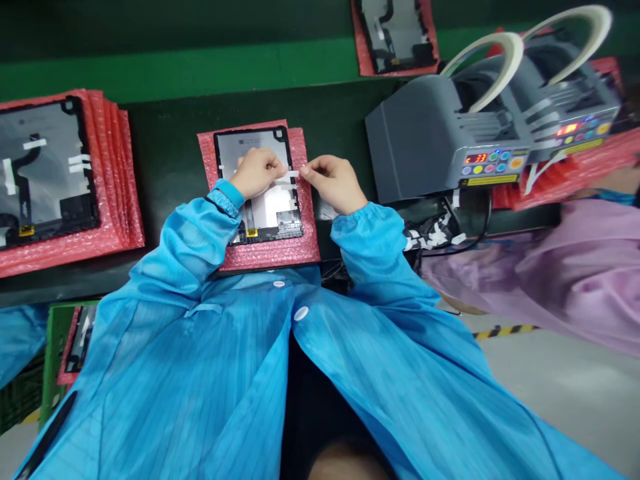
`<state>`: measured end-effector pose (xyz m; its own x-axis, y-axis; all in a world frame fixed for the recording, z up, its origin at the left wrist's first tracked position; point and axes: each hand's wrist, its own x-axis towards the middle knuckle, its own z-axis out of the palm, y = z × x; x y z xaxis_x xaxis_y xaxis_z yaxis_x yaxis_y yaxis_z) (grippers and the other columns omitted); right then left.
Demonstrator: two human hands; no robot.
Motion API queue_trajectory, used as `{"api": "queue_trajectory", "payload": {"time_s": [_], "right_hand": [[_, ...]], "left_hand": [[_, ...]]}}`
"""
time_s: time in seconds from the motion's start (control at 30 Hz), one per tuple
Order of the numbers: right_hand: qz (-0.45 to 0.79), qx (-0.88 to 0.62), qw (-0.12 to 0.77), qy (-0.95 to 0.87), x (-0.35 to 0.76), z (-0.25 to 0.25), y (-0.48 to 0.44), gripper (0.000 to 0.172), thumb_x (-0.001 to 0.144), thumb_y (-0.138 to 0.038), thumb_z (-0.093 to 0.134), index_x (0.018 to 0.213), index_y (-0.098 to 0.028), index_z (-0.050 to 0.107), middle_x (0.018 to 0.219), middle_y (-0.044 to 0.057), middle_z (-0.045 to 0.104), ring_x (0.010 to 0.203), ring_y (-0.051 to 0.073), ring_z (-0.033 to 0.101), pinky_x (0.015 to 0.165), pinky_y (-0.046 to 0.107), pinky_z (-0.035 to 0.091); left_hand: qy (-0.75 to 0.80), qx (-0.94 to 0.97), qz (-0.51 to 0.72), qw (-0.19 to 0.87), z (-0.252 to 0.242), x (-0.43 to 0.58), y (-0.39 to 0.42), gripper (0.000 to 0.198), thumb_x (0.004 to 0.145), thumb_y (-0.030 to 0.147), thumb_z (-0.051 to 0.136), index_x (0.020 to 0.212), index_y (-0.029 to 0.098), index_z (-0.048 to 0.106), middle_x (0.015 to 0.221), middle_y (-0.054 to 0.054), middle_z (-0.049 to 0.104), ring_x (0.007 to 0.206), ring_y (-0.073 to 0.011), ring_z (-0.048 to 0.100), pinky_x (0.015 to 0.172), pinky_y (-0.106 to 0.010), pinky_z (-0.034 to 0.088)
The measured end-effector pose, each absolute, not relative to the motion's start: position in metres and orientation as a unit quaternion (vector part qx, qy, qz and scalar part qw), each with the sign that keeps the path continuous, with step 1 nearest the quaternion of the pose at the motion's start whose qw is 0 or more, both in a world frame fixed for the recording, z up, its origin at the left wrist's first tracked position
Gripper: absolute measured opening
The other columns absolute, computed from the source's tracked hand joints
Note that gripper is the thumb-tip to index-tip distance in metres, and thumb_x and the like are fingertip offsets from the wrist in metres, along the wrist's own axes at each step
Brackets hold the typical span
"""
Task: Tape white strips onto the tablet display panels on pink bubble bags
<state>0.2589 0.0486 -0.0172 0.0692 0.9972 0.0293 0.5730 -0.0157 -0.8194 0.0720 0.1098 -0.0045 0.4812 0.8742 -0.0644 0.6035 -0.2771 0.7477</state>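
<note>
In front of me a tablet screen panel (280, 200) lies face down on pink bubble-wrap sheets (307, 230). A short strip of white tape (292, 174) stretches between my hands over the panel's right edge. My left hand (257, 172) is over the panel, fingers pinched at the tape's left end. At the tape's right end, my right hand (339, 183) pinches it between thumb and forefinger, just beyond the panel's edge. Part of the panel's middle is hidden under my left hand.
A stack of bubble wrap (120, 180) with a taped panel (55, 167) on top stands at left. Two tape dispensers (420, 140) (560, 100) stand at right. Another panel (397, 30) lies at the back. Beside me at right is a person's pink sleeve (575, 267).
</note>
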Motion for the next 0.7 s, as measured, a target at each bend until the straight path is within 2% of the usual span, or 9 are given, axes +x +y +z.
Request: {"api": "queue_trajectory", "payload": {"time_s": [0.13,0.37,0.7], "right_hand": [[0.309,-0.619,0.346,-0.634,0.255,-0.027,0.056,0.025,0.087,-0.041,0.064,0.077,-0.018,0.060,0.080,0.002,0.061,0.080,0.016,0.055,0.082,0.035,0.047],[0.238,-0.643,0.319,-0.655,0.255,-0.048,0.066,0.022,0.087,-0.037,0.064,0.074,-0.020,0.059,0.088,0.007,0.061,0.098,0.023,0.055,0.101,0.047,0.043],[0.220,-0.660,0.287,-0.658,0.251,-0.054,0.066,0.014,0.088,-0.026,0.060,0.076,-0.020,0.060,0.090,0.009,0.059,0.107,0.028,0.052,0.110,0.059,0.034]], "left_hand": [[0.491,0.781,0.148,0.358,0.000,0.076,0.107,0.012,0.083,0.020,0.067,0.071,0.015,0.068,0.081,-0.004,0.066,0.090,-0.0208,0.060,0.088,-0.037,0.046],[0.539,0.791,0.091,0.273,0.002,0.086,0.099,0.014,0.087,0.024,0.063,0.078,0.015,0.068,0.104,-0.009,0.067,0.120,-0.0324,0.051,0.105,-0.050,0.035],[0.529,0.801,0.104,0.259,-0.003,0.088,0.097,0.018,0.088,0.027,0.062,0.073,0.016,0.065,0.103,-0.011,0.066,0.122,-0.0355,0.048,0.107,-0.052,0.031]]}}
